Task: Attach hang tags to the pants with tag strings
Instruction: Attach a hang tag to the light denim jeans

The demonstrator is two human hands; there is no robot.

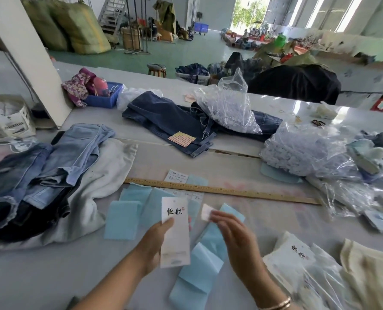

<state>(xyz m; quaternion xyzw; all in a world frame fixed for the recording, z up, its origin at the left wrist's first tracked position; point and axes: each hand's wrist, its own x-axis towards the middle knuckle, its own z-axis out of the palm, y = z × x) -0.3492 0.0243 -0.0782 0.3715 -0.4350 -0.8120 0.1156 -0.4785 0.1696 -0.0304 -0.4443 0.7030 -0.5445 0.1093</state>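
Observation:
My left hand (153, 245) holds a tall white hang tag (175, 231) with black characters upright above the table, thumb on its front. My right hand (235, 238) pinches a small white label (206, 211) just right of the tag's top; it looks blurred. Several light blue tags (122, 220) lie scattered on the table beneath both hands. A heap of blue jeans (52, 171) lies at the left, and dark jeans (175, 124) lie farther back in the middle. A stack of white hang tags in plastic (295, 256) sits at the lower right.
A wooden ruler (222, 190) lies across the table beyond my hands. Clear plastic bags of small white pieces (228, 108) (306, 153) stand behind and to the right. A blue bin (105, 97) sits at the back left beside a white pillar (29, 59).

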